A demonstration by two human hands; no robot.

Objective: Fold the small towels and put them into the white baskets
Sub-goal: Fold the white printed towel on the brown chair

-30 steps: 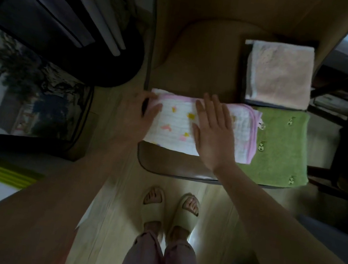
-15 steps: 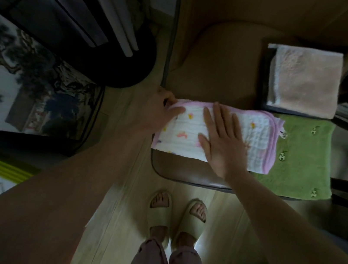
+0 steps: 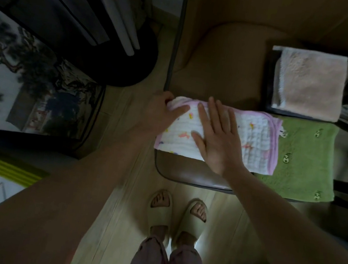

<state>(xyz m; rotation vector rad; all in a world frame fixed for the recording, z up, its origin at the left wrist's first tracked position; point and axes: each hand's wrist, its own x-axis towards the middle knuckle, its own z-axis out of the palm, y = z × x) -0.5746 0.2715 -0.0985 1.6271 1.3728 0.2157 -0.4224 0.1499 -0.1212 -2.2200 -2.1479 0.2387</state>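
On the chair seat (image 3: 219, 70) in front of you lies the white towel with pink border (image 3: 255, 142), folded into a long band. At its left end your left hand (image 3: 160, 111) now grips the edge, thumb on top and fingers curled under the cloth; a moment ago this hand only rested at the end, so it has taken hold and begun to lift the corner. In the middle, your right hand (image 3: 217, 138) stays flat with straight fingers, pressing the towel down as it did before, and it makes the line for the fold. I judge that the next step is to bring the left end over to the right, so the band becomes a smaller square.

To the right, the green towel (image 3: 305, 161) lies spread under the far end of the white one and is not yet folded. Behind it, a peach towel (image 3: 310, 82), already folded, sits on a dark tray. No white basket is clearly visible.
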